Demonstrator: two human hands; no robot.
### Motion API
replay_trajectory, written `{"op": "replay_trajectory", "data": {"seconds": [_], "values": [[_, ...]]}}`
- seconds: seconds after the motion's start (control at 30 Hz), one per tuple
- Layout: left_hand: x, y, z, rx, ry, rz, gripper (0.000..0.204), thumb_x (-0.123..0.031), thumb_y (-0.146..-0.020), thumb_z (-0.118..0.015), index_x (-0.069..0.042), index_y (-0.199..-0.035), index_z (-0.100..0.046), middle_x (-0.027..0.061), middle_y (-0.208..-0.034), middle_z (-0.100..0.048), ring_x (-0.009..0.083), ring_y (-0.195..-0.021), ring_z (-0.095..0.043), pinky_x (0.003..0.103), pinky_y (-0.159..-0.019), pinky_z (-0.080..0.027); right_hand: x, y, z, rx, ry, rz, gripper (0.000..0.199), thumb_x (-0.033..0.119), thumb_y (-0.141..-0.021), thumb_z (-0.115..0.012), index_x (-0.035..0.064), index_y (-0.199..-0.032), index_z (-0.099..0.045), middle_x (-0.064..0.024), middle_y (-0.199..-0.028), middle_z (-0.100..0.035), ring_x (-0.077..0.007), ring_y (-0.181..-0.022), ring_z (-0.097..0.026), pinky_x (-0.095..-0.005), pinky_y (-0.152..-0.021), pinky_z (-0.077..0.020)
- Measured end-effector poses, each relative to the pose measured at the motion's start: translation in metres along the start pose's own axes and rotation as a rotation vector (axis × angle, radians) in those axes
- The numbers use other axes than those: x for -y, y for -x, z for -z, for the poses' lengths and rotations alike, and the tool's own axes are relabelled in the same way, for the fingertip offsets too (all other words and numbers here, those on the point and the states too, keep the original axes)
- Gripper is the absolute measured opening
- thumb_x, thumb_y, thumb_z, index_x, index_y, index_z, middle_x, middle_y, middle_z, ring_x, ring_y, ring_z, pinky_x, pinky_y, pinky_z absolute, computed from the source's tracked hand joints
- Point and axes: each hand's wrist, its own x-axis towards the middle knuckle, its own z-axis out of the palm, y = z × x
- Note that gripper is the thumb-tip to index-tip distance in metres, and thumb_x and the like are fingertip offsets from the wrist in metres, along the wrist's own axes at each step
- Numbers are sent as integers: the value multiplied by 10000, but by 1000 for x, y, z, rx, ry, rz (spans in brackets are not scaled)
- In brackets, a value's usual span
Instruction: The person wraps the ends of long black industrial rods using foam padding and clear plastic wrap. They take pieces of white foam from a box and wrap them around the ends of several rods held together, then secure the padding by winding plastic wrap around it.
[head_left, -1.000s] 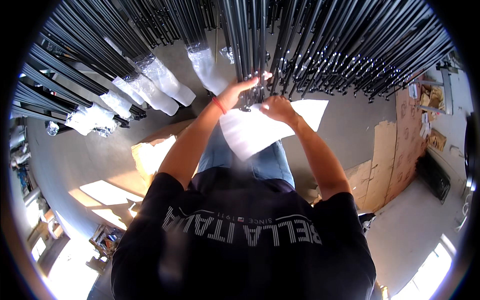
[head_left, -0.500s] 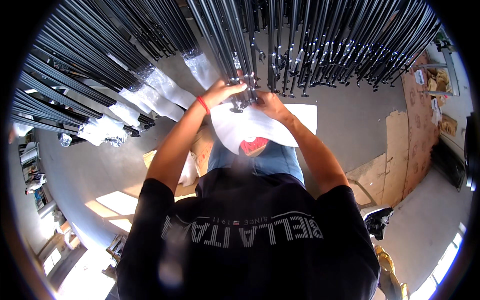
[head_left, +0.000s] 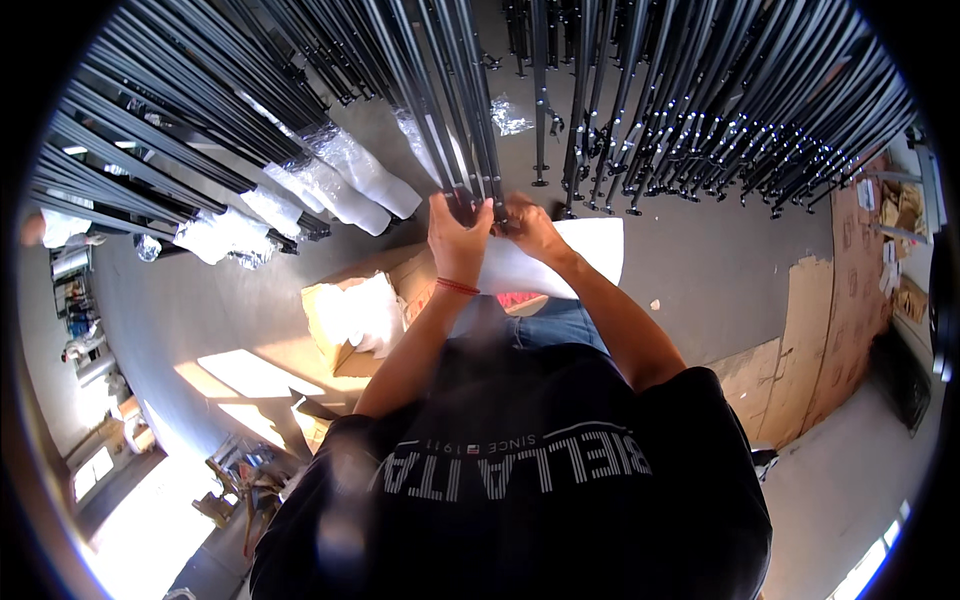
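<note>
Long black metal rods (head_left: 470, 110) hang in a bundle in front of me. My left hand (head_left: 457, 235), with a red band on the wrist, is closed around the lower ends of this bundle. My right hand (head_left: 528, 230) grips the same rod ends from the right side. A white sheet or bag (head_left: 590, 255) lies under my right hand and forearm, its near end at the rod tips. My dark shirt fills the lower middle of the view.
Many more black rods (head_left: 740, 110) hang to the right and left (head_left: 170, 130), some with ends wrapped in clear plastic (head_left: 350, 180). An open cardboard box (head_left: 355, 315) with white bags sits on the grey floor. Flat cardboard sheets (head_left: 810, 340) lie at the right.
The view has tilted so the rods and my hands sit higher. Both hands moved up from the white sheet onto the rod ends and closed on them.
</note>
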Motion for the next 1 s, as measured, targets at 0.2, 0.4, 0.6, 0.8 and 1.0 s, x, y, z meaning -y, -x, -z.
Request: {"op": "replay_trajectory", "data": {"seconds": [0.2,0.4,0.6,0.8,1.0], "values": [[9,-1,-8,-31,11,42,373,-147,-695,-658,-8,-916,-391,119,-705,-532,313,-660,-535,382,-659,-426,4,-14,0,289,-282,-324,189,-19,-741,-558,14,-927,-564,-65,-802,-563,-113,-725,-534,-265,-669,-432],[13,4,-8,-217,28,-102,489,-96,-685,-669,-13,-1057,-363,189,-1032,-455,333,-864,-529,381,-668,-450,-26,-11,-19,293,-563,-374,156,-23,-756,-515,13,-900,-563,-73,-715,-558,-104,-690,-523,-261,-626,-419],[17,10,-8,-159,-100,-166,324,-50,-694,-650,-45,-965,-472,183,-1111,-416,345,-971,-477,376,-725,-445,-34,-16,-16,378,-398,-247,77,-18,-759,-456,2,-794,-522,-85,-689,-557,-154,-640,-509,-292,-576,-393],[18,5,-11,-125,-317,-29,215,-97,-693,-628,-56,-885,-541,163,-1123,-414,347,-1031,-420,421,-844,-357,-33,-30,-5,420,-338,-280,102,-31,-759,-494,-1,-849,-530,-4,-682,-507,-82,-649,-454,-233,-582,-383],[8,5,-11,-96,-508,25,236,-140,-652,-634,-82,-870,-564,133,-1079,-415,323,-991,-389,405,-844,-335,-50,-39,1,347,-69,-143,94,42,-740,-536,-1,-823,-550,-78,-646,-541,-142,-554,-477,-285,-545,-392]]}}
